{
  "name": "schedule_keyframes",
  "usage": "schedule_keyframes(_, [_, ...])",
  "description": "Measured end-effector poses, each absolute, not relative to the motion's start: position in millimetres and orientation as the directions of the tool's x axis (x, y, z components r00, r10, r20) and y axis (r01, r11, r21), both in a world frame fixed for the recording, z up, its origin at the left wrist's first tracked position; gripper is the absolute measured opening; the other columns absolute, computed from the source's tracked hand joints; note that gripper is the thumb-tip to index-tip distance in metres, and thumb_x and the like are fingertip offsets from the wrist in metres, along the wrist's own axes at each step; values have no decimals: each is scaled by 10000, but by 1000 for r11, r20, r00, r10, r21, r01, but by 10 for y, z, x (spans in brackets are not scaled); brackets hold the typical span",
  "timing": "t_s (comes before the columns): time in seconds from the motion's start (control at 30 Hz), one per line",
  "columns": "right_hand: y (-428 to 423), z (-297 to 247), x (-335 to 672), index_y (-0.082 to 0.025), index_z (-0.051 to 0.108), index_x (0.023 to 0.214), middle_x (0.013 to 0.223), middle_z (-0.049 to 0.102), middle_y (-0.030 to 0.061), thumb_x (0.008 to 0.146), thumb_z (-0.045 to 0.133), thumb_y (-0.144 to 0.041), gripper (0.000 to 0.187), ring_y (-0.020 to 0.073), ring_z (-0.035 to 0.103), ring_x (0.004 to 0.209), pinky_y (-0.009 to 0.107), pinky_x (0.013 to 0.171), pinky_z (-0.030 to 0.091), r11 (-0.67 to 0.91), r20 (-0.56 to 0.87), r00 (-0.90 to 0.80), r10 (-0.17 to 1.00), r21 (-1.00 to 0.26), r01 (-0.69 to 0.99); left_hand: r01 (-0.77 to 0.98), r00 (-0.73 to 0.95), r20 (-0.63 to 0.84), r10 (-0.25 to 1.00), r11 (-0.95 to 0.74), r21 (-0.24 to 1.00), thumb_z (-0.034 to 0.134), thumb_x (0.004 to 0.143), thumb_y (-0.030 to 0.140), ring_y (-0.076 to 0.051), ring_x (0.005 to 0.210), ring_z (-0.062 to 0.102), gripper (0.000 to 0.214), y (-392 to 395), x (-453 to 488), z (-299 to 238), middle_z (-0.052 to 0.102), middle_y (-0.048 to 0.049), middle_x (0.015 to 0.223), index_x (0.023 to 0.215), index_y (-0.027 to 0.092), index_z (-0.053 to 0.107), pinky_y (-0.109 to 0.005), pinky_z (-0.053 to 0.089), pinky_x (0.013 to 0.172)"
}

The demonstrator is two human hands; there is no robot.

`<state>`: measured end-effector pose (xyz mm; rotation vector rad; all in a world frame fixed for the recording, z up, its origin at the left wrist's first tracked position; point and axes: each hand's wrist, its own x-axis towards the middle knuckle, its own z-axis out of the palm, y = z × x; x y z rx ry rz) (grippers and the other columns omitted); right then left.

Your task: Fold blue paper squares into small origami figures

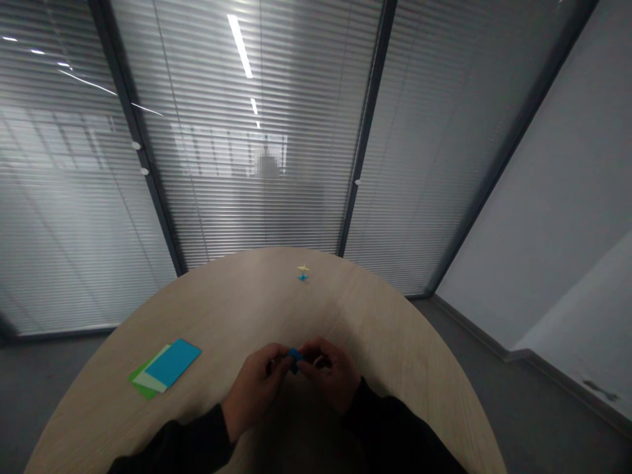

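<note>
Between my two hands, above the near middle of the table, is a small folded piece of blue paper (295, 357). My left hand (257, 385) pinches its left side, thumb and fingers closed together. From the other side my right hand (332, 374) grips it with thumb and forefinger. Fingertips cover much of the paper, so its exact folded shape is hard to make out.
A round wooden table (237, 309) fills the lower view. Blue, pale green and green paper sheets (172, 363) overlap at the left. Near the far edge lie a small yellow folded paper piece (303, 268) and a blue one (303, 278). Blinds (266, 217) stand behind.
</note>
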<state>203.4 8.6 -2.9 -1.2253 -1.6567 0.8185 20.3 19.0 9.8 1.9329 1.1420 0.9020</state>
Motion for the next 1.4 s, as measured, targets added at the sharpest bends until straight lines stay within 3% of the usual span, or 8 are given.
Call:
schedule_keyframes(0.27, [97,-72,2018,-180,666,900,752,679,23,751,703,-298,193,161,628,670,275,618,483,212,207,-46,977,-942,260,351,396,162,904,-312,883,519,898,391,-191,690,619,282,173,213,145,714,-53,800,946,169,686,-274,451,629])
schedule_keyframes(0.43, [108,-99,2012,-176,688,943,756,680,24,769,680,-323,227,153,619,651,264,601,471,210,194,-84,977,-938,275,379,406,153,901,-318,869,522,892,365,-196,709,623,264,181,209,131,718,-51,775,862,174,701,-271,446,641])
schedule_keyframes(0.7, [118,-91,2032,-169,667,790,674,643,13,784,668,-419,250,139,570,598,262,578,455,143,145,-11,989,-957,254,389,426,107,899,-288,875,552,876,398,-182,656,585,284,166,227,143,697,-43,764,966,164,686,-259,417,588])
schedule_keyframes(0.83, [112,-95,2023,-171,653,858,735,645,18,795,656,-470,306,139,580,618,255,571,477,136,132,-36,991,-974,178,378,450,73,890,-264,887,559,851,362,-188,679,600,238,176,233,142,692,-46,734,829,159,681,-256,420,604])
schedule_keyframes(1.0, [123,-83,2040,-179,694,837,741,655,31,774,675,-462,290,148,571,633,255,564,465,126,124,-22,992,-962,241,414,438,91,894,-291,862,525,855,331,-188,661,585,222,174,231,124,671,-37,710,820,167,671,-262,407,592])
schedule_keyframes(1.17, [128,-58,2047,-170,666,820,690,606,14,772,656,-493,326,140,543,591,259,553,450,99,102,10,995,-982,163,437,425,128,896,-327,838,483,905,366,-194,676,585,276,197,220,94,668,-37,727,823,173,662,-271,406,603])
schedule_keyframes(1.4, [89,22,2049,-166,651,760,679,595,21,780,644,-497,332,146,528,605,269,573,425,139,145,-4,989,-940,310,452,398,198,896,-379,808,461,914,273,-193,670,580,245,187,218,129,672,-46,716,793,170,648,-276,406,616])
